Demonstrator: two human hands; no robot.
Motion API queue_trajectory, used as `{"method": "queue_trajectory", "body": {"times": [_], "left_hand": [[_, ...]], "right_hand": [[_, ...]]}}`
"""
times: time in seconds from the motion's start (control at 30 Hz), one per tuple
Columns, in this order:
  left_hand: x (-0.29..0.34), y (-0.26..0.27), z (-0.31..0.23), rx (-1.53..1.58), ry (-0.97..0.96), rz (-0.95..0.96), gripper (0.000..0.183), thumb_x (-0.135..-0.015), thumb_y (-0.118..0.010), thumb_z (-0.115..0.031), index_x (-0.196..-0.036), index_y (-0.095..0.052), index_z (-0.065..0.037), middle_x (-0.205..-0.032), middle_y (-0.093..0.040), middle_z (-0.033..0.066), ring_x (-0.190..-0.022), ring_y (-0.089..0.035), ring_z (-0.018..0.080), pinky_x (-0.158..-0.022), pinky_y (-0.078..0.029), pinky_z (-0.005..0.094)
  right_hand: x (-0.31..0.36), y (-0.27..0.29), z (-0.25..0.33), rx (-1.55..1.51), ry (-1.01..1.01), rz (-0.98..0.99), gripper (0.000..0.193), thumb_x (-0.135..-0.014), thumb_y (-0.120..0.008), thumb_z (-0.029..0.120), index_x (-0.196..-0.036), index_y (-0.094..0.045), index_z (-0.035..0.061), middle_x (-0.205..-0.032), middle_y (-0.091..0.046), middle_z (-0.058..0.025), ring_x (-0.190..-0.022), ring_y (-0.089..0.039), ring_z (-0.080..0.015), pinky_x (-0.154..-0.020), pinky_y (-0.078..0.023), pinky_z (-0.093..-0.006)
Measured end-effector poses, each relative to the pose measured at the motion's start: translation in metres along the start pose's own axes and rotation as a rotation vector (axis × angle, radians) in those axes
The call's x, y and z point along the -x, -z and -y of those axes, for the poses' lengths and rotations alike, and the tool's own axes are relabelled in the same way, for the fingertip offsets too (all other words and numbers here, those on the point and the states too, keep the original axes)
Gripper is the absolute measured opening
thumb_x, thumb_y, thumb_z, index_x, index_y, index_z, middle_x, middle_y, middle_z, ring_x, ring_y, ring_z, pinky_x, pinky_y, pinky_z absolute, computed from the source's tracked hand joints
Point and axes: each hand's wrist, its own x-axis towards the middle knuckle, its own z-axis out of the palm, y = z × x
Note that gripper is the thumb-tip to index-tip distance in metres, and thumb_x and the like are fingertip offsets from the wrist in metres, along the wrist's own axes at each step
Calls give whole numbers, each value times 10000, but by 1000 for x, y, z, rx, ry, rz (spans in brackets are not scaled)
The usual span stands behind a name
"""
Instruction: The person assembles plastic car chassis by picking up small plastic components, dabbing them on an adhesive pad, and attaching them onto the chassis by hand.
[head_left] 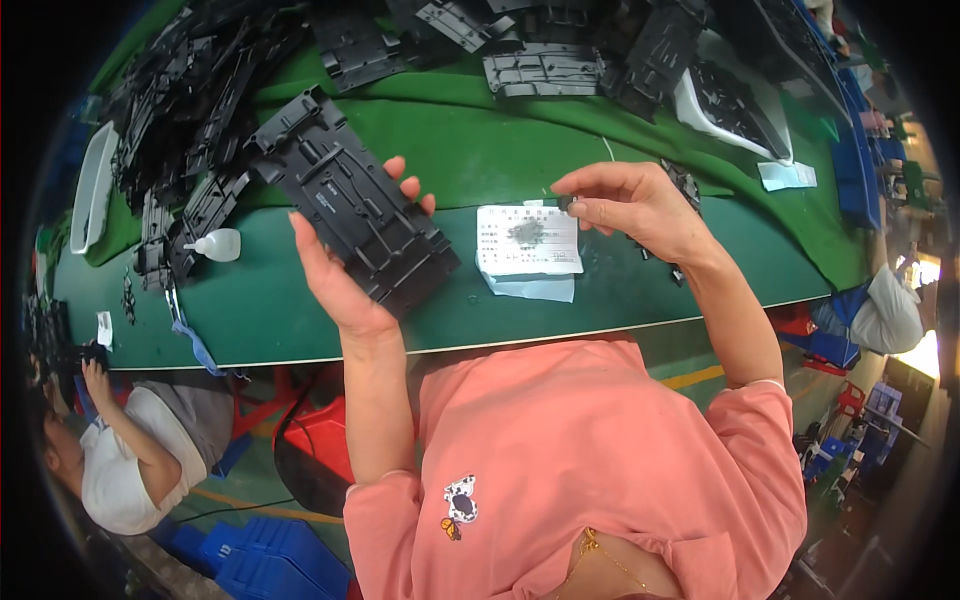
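Note:
A long black moulded plastic chassis plate rests tilted in my left hand, whose fingers wrap round both of its long sides above the table. Over the table to the right, my right hand pinches a small dark part between thumb and forefinger; its exact kind is too small to make out. Below that pinch and to its left lies a printed white paper slip on a pale blue sheet. Several small black parts lie on the table behind my right wrist.
Black plastic plates are heaped at the far left, with more along the back on green cloth. A white bin of black parts stands back right. A small white bottle and blue-handled tool lie left. Another person sits at left.

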Motion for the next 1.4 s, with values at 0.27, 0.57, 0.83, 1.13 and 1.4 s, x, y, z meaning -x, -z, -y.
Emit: {"method": "queue_trajectory", "body": {"times": [0.27, 0.57, 0.83, 1.13, 1.4], "left_hand": [[1, 4, -3, 2, 6, 61, 686, -936, -374, -555, -1370, -376, -23, -1286, -485, 255, -1076, -570, 344, -988, -415, 521], [1, 0, -1, -64, -33, -26, 744, -930, -341, -586, -1325, -396, 42, -1253, -513, 258, -1061, -575, 338, -928, -470, 477], [0, 0, -2, -46, -23, -8, 734, -933, -331, -580, -1326, -402, 36, -1251, -513, 257, -1063, -574, 344, -918, -475, 472], [0, 1, -3, -34, -19, -2, 730, -935, -325, -577, -1336, -396, 29, -1258, -505, 263, -1064, -572, 348, -914, -479, 473], [0, 1, -2, -27, -11, -3, 729, -935, -327, -575, -1340, -394, 28, -1262, -502, 265, -1068, -570, 350, -921, -477, 474]], "right_hand": [[-3, -16, 3, 22, 9, -76, 234, -857, -587, 82, -1066, -648, -3, -787, -602, -2, -734, -543, -62, -663, -459, -227], [-2, -23, -5, 404, 242, -49, 157, -859, -603, 23, -1009, -643, 0, -912, -629, -71, -810, -614, -134, -675, -478, -256], [-9, -33, -23, 912, 740, -136, 130, -796, -627, 8, -926, -625, 7, -891, -596, -120, -793, -600, -280, -663, -505, -349], [-2, -35, -22, 1042, 794, -36, 192, -736, -600, -13, -927, -596, -1, -875, -562, -116, -804, -574, -272, -681, -505, -362], [1, -33, -12, 876, 672, -53, 136, -761, -625, -11, -895, -603, 0, -842, -567, -116, -770, -585, -278, -654, -490, -372]]}}
